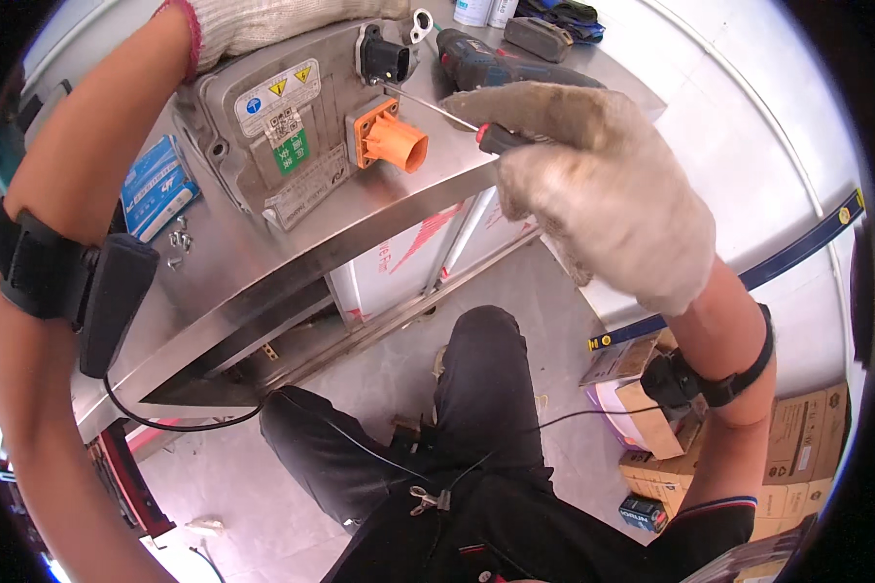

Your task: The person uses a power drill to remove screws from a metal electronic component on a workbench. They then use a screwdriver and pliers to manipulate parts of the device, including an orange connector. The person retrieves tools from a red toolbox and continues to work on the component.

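Case [332,105]: metal, matt, slightly rough. Orange socket [397,143]: smooth plastic. Screwdriver [482,133]: shiny metal shaft [426,104], plastic handle [499,140]. Right glove [612,185]: rough knitted cloth. Table [231,260]: smooth, glossy metal. Boxes [809,428]: matt cardboard.

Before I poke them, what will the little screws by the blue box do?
The screws would probably roll a bit, since their shafts look round. They might slide easily too, because the bench looks smooth and shiny. They'd likely feel hard and stiff, as they look like metal.
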`<state>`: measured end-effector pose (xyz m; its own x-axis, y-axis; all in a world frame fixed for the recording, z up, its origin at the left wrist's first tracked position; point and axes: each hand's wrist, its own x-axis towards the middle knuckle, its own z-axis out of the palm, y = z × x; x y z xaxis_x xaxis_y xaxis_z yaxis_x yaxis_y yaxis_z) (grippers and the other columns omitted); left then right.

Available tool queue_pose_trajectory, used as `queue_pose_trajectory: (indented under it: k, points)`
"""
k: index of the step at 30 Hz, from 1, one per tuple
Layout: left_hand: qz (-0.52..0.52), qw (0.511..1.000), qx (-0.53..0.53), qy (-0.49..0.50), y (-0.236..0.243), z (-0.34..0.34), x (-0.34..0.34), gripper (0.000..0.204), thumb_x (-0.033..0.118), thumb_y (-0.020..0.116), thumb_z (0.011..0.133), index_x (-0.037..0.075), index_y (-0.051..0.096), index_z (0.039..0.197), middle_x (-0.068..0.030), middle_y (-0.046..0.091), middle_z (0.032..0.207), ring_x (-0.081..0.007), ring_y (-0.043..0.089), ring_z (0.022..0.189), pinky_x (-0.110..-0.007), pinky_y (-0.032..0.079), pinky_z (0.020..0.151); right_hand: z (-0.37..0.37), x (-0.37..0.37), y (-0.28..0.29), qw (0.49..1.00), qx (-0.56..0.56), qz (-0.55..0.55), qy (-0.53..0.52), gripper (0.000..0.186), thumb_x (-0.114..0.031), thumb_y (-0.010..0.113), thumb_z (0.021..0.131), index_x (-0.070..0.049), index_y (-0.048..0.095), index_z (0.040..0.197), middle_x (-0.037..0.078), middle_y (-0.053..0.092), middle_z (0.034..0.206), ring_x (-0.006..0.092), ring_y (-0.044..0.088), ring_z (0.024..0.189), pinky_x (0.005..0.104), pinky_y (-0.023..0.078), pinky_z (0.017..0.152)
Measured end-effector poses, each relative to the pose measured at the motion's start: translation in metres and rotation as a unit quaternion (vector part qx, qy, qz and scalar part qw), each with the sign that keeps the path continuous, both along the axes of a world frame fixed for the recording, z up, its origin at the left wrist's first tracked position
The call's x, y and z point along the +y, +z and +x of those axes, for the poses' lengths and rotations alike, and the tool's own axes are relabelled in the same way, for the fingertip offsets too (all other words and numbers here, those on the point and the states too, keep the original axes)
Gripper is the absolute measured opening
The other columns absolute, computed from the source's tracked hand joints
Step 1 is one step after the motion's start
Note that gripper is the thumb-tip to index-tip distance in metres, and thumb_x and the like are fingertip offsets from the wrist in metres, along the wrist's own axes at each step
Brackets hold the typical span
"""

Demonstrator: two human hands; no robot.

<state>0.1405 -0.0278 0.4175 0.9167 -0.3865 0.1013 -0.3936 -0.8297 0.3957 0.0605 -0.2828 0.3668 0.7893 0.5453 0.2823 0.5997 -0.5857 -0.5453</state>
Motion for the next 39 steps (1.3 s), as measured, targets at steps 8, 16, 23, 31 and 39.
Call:
queue_pose_trajectory:
  k: [8, 16, 23, 31, 39]
  points:
    - [-0.023, 0.999, -0.021, 0.016, 0.002, -0.010, 0.005, 0.054, 0.046, 0.061, 0.105, 0.003, 0.069, 0.135, -0.0157, 0.071, 0.133, -0.0248, 0.065, 0.120, -0.034, 0.048, 0.107, -0.003, 0.000, -0.016, 0.982, -0.169, -0.075, 0.021, 0.045, -0.008, 0.056, 0.091, 0.002, 0.067, 0.134, 0.018, 0.075, 0.099, 0.0261, 0.072, 0.085, 0.0348, 0.058, 0.084]
    - [0.038, 0.993, -0.063, 0.090, -0.006, 0.006, 0.007, 0.077, 0.069, 0.059, 0.097, 0.009, 0.064, 0.145, -0.0145, 0.069, 0.139, -0.0264, 0.066, 0.125, -0.037, 0.051, 0.108, -0.010, 0.009, -0.012, 0.997, -0.002, 0.080, 0.020, 0.041, -0.018, 0.062, 0.098, 0.000, 0.065, 0.135, 0.025, 0.073, 0.109, 0.0273, 0.072, 0.108, 0.0366, 0.056, 0.093]
    - [0.148, 0.933, -0.274, -0.179, -0.017, -0.061, -0.008, 0.046, 0.026, 0.078, 0.084, -0.001, 0.074, 0.121, -0.0202, 0.073, 0.125, -0.0357, 0.067, 0.123, -0.046, 0.052, 0.108, 0.005, 0.002, -0.040, 0.949, 0.011, 0.314, 0.021, 0.047, -0.023, 0.067, 0.105, 0.000, 0.058, 0.145, 0.010, 0.068, 0.131, 0.0167, 0.065, 0.114, 0.0338, 0.054, 0.099]
    - [0.281, 0.880, -0.338, -0.179, -0.025, -0.062, -0.022, 0.034, 0.043, 0.077, 0.082, 0.012, 0.078, 0.094, -0.0086, 0.073, 0.101, -0.0314, 0.073, 0.100, -0.044, 0.057, 0.089, 0.008, 0.004, -0.046, 0.924, 0.050, 0.374, 0.060, 0.053, -0.026, 0.066, 0.104, 0.002, 0.055, 0.149, 0.011, 0.065, 0.139, 0.0192, 0.064, 0.119, 0.0330, 0.053, 0.102]
    - [0.298, 0.891, -0.315, -0.134, -0.026, -0.066, -0.029, 0.025, 0.034, 0.078, 0.076, 0.013, 0.082, 0.090, -0.0124, 0.078, 0.089, -0.0333, 0.077, 0.089, -0.046, 0.062, 0.080, 0.004, 0.003, -0.057, 0.932, 0.007, 0.352, 0.089, 0.059, -0.032, 0.064, 0.104, 0.002, 0.052, 0.151, 0.014, 0.059, 0.146, 0.0238, 0.058, 0.133, 0.0370, 0.048, 0.112]
